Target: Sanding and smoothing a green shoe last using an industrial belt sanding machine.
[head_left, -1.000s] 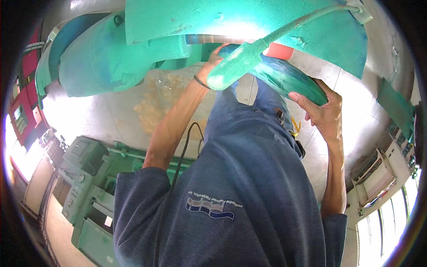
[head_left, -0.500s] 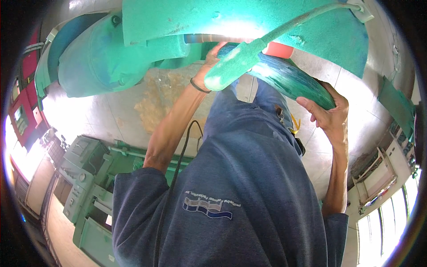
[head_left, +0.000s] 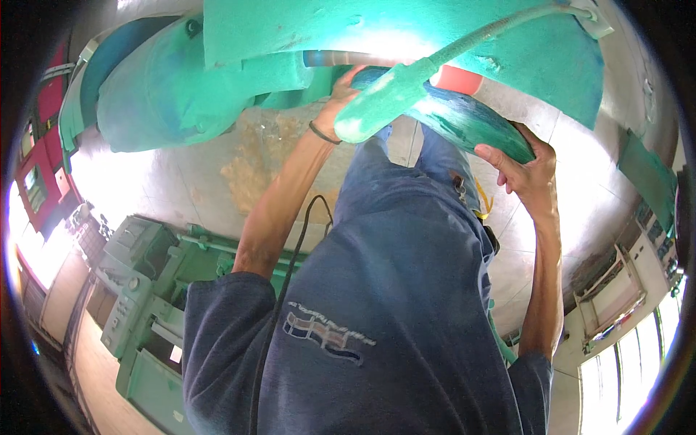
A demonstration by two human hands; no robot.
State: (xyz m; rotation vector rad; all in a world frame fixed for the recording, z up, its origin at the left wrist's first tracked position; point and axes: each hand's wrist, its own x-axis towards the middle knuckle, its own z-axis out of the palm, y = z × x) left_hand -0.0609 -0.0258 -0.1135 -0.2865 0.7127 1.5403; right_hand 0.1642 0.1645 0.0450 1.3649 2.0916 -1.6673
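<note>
A long, rounded, dark blue-green piece (head_left: 464, 123) spans both my hands under the machine's green hood (head_left: 406, 25). I cannot tell its exact kind. My left hand (head_left: 346, 90) grips its far left end, its fingers partly hidden behind a dusty green gooseneck lamp (head_left: 384, 101). At the near right end, my right hand (head_left: 533, 170) is closed around it, thumb on the near side. Just above the piece show a red-orange roller (head_left: 457, 80) and a brownish roller or shaft (head_left: 348, 59). Whether the piece touches them is hidden by the lamp and glare.
A large green motor housing (head_left: 170, 94) extends to the left of the hood. Behind my left arm stands another green machine (head_left: 148, 290). A black cord (head_left: 279, 304) runs down along my left side. A stained patch (head_left: 261, 159) marks the tiled floor.
My right hand and the right end of the piece have shifted slightly left and upward in the picture. The left hand has barely moved. Both hands keep their grip.
</note>
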